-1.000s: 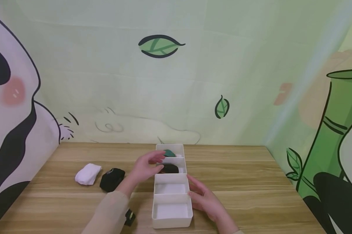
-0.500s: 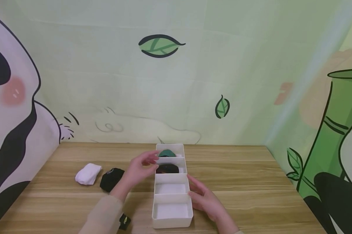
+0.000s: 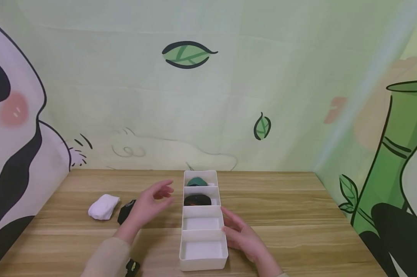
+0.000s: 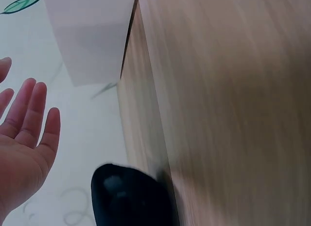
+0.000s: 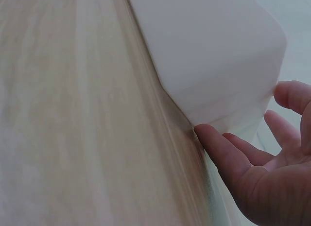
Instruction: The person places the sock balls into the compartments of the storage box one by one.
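A white divided box [image 3: 203, 264] stands on the table, its compartments in a row leading away from me. A green bundle [image 3: 196, 182] lies in the farthest compartment and a dark bundle [image 3: 197, 200] with a reddish patch in the one before it. My left hand [image 3: 148, 206] hovers left of the box, fingers loosely bent around nothing. It partly hides a black bundle [image 3: 126, 212], which shows as a rounded black shape [image 4: 133, 199] in the left wrist view. My right hand [image 3: 244, 238] rests its extended fingertips against the box's right side.
A white cloth bundle [image 3: 103, 207] lies at the left of the wooden table [image 3: 277, 192]. A small black item [image 3: 132, 267] with a yellowish mark lies beside the left sleeve. A printed backdrop [image 3: 125, 96] rises behind the table's far edge.
My left hand has drawn back leftward from above the box, uncovering the green and dark bundles and now covering more of the black bundle. My right hand stays at the box's side.
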`<state>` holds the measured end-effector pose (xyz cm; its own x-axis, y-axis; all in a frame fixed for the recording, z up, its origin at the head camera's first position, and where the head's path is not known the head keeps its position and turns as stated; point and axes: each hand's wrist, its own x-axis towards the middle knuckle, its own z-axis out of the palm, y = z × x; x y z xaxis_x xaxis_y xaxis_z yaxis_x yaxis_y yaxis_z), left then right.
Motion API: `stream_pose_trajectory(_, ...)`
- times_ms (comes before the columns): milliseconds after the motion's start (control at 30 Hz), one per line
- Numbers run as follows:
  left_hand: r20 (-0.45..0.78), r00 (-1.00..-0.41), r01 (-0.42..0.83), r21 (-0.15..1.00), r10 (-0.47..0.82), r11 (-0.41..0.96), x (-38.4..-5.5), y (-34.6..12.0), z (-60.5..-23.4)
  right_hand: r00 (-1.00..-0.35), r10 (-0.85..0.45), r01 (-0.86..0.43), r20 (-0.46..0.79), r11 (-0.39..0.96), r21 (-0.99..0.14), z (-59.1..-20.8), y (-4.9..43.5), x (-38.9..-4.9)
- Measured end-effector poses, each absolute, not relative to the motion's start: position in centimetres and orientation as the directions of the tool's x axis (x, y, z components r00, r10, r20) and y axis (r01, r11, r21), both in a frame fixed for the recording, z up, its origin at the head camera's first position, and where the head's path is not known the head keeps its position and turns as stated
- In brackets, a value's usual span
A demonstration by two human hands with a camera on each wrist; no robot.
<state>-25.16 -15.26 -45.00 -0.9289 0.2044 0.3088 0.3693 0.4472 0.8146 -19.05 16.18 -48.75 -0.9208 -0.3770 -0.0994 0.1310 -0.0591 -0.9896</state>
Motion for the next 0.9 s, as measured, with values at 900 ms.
stream_pose_trajectory(900,0.385,-0.92,0.359,0.754,0.072,0.551,-22.9,-22.8,-46.0,-0.922,-0.371,0.135,-0.106,-0.052,-0.989,-49.0,16.2,-19.1)
